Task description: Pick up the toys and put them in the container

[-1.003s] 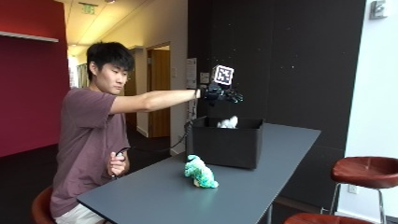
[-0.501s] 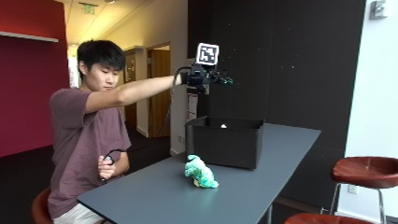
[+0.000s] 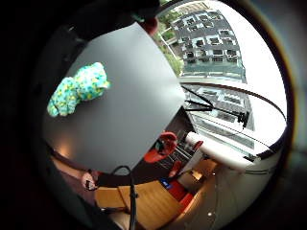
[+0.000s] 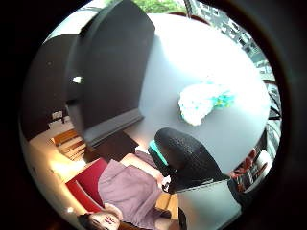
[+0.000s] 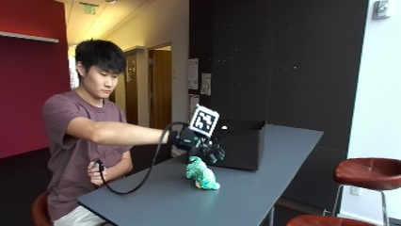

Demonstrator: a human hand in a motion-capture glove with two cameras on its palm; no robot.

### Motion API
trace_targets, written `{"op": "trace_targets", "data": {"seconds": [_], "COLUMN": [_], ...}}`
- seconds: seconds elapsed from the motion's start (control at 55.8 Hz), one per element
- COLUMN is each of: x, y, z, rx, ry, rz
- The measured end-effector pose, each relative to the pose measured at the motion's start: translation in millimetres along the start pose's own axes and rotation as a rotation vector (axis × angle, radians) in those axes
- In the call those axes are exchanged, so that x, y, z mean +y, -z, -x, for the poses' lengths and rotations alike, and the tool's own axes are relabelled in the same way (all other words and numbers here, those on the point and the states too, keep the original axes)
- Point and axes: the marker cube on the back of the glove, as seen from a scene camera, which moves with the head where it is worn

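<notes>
Outside view: grey table [image 5: 251, 188], dark wall [image 5: 282, 61], red stool [image 5: 370, 172].

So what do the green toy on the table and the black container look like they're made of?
The green toy looks like soft plush: fuzzy, lumpy outline, speckled teal and yellow-green fabric with a paler underside. The black container looks like a rigid open-topped box with a matte finish and straight flat walls; plastic or fabric-covered board, I cannot tell which. The table shows a smooth, matte grey top, perhaps laminate.
</notes>
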Motion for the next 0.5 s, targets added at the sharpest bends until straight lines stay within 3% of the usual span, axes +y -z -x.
{"op": "trace_targets", "data": {"seconds": [0.107, 0.197, 0.269, 0.376, 0.501], "x": [-33, -40, -45, -52, -60], "y": [-68, -103, -124, -124, -121], "z": [11, 7, -12, 5, 4], "rx": [-0.046, -0.071, 0.101, -0.181, -0.270], "ry": [-0.166, -0.109, -0.193, -0.124, -0.151], "rz": [0.089, 0.098, -0.005, -0.152, -0.251]}}
